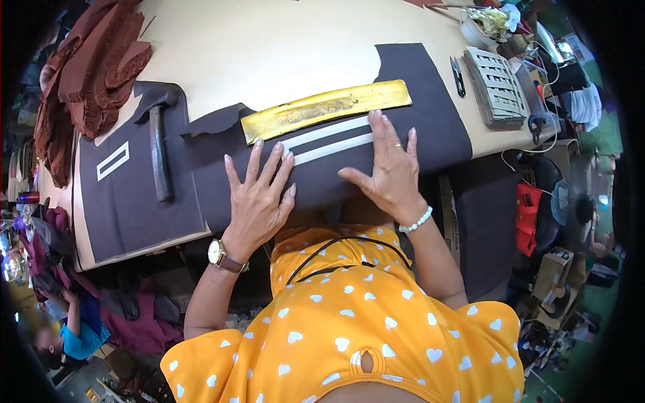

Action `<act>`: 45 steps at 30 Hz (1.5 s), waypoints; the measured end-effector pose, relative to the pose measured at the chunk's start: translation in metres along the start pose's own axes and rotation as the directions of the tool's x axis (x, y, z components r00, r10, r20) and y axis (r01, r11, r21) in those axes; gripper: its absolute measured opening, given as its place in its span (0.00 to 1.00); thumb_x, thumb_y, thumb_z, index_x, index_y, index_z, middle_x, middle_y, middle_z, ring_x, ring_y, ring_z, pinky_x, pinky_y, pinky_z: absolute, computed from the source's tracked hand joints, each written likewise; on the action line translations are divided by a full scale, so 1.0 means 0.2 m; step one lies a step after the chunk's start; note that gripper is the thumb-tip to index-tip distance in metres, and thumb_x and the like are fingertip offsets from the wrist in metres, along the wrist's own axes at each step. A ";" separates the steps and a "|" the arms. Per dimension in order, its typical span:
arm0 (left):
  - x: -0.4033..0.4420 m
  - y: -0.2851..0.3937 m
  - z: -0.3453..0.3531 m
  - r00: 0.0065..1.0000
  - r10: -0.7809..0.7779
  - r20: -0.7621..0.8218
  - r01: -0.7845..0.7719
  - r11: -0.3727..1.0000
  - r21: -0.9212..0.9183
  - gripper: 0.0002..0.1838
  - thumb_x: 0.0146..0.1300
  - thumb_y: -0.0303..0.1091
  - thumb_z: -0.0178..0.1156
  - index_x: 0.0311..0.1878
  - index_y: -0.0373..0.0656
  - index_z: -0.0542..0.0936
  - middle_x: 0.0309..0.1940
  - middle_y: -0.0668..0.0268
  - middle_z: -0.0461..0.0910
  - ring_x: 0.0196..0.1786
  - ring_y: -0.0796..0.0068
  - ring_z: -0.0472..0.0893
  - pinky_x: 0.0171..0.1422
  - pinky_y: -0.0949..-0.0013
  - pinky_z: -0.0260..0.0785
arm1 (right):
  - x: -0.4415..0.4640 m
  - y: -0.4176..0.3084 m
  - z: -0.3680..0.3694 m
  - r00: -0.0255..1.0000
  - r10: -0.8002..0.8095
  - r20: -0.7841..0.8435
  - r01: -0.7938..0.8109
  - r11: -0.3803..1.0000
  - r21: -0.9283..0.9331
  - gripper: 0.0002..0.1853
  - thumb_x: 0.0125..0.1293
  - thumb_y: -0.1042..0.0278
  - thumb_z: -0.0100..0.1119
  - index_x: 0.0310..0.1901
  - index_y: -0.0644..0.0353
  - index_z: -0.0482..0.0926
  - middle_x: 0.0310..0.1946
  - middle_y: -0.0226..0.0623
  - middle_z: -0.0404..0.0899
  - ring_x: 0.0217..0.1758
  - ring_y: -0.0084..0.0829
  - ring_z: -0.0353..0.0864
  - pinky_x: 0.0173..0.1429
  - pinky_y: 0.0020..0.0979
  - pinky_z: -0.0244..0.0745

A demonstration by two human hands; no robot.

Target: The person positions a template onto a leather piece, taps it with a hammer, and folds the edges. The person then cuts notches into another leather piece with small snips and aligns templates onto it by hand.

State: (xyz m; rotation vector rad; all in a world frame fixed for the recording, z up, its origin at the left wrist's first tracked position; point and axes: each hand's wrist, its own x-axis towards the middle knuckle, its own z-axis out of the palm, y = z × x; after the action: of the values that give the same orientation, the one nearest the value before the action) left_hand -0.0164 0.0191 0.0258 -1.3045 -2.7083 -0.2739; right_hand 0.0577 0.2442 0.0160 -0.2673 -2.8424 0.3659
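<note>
My left hand (259, 198) lies palm down with its fingers spread, the fingertips at the left end of a long, narrow white rectangular frame (332, 150). At the frame's right end rests my right hand (390, 164), also flat, its thumb held apart. The frame lies on dark cloth (322, 185) that hangs over the table's near edge. Just beyond it is a yellow, worn, slightly curved bar (329, 106), close to my fingertips. Neither hand grips anything. What my palms cover is hidden.
A hammer (158, 154) lies on the cloth at left, beside a smaller white frame (112, 154). Rust-brown fabric (94, 80) is heaped at the far left. Thread snips (458, 77) and a stack of pale slotted pieces (496, 87) lie at right. Another person (77, 329) sits at lower left.
</note>
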 end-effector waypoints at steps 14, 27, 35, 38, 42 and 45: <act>-0.02 0.09 0.10 0.994 -0.057 -0.097 0.056 0.998 -0.012 0.24 0.64 0.42 0.50 0.61 0.43 0.69 0.65 0.63 0.64 0.70 0.58 0.56 0.69 0.35 0.35 | -0.09 -0.28 0.10 0.965 -0.255 -0.056 0.261 0.943 0.205 0.48 0.57 0.30 0.46 0.61 0.73 0.61 0.62 0.53 0.64 0.67 0.44 0.63 0.67 0.62 0.42; -0.15 0.00 -0.09 0.966 -0.225 -0.128 0.244 0.955 0.167 0.20 0.64 0.42 0.50 0.52 0.38 0.75 0.59 0.58 0.70 0.70 0.54 0.56 0.67 0.33 0.36 | 0.05 0.18 -0.08 0.978 0.116 -0.174 -0.132 0.988 -0.081 0.32 0.68 0.49 0.43 0.62 0.71 0.60 0.56 0.44 0.72 0.65 0.42 0.65 0.67 0.63 0.43; -0.04 0.05 0.03 0.895 -0.376 -0.240 0.384 0.923 -0.012 0.28 0.66 0.44 0.47 0.64 0.37 0.62 0.65 0.55 0.62 0.70 0.54 0.56 0.68 0.37 0.41 | 0.34 0.11 0.08 0.927 -0.346 -0.145 0.346 0.938 -0.027 0.24 0.65 0.54 0.50 0.62 0.50 0.67 0.59 0.38 0.70 0.65 0.39 0.64 0.65 0.60 0.47; -0.09 0.02 0.11 0.877 -0.439 -0.196 0.451 0.892 0.019 0.30 0.66 0.45 0.47 0.65 0.35 0.60 0.65 0.55 0.61 0.70 0.54 0.56 0.68 0.37 0.41 | 0.35 0.16 0.06 0.944 -0.318 -0.088 0.315 0.948 -0.046 0.20 0.62 0.52 0.54 0.53 0.50 0.75 0.53 0.34 0.74 0.61 0.38 0.68 0.63 0.58 0.52; -0.09 0.04 0.11 0.853 -0.487 -0.189 0.494 0.869 -0.012 0.32 0.66 0.45 0.48 0.66 0.34 0.58 0.65 0.53 0.61 0.69 0.53 0.56 0.68 0.38 0.43 | 0.27 0.39 0.03 0.959 -0.047 -0.279 -0.003 0.984 -0.177 0.15 0.59 0.50 0.57 0.40 0.51 0.81 0.42 0.30 0.75 0.51 0.34 0.72 0.62 0.59 0.51; -0.09 0.04 0.09 0.817 -0.508 -0.274 0.503 0.859 -0.095 0.32 0.65 0.45 0.50 0.65 0.33 0.58 0.62 0.52 0.63 0.67 0.52 0.59 0.68 0.43 0.47 | 0.27 0.53 -0.05 0.935 0.198 -0.295 -0.281 0.920 -0.273 0.16 0.60 0.50 0.56 0.39 0.53 0.80 0.40 0.33 0.74 0.52 0.35 0.71 0.62 0.61 0.51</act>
State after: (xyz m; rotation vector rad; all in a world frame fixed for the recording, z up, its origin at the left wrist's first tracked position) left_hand 0.0005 0.0130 0.0059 -0.4595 -2.7350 -0.4958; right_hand 0.0251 0.3581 0.0100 -0.6815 -2.5948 -0.0760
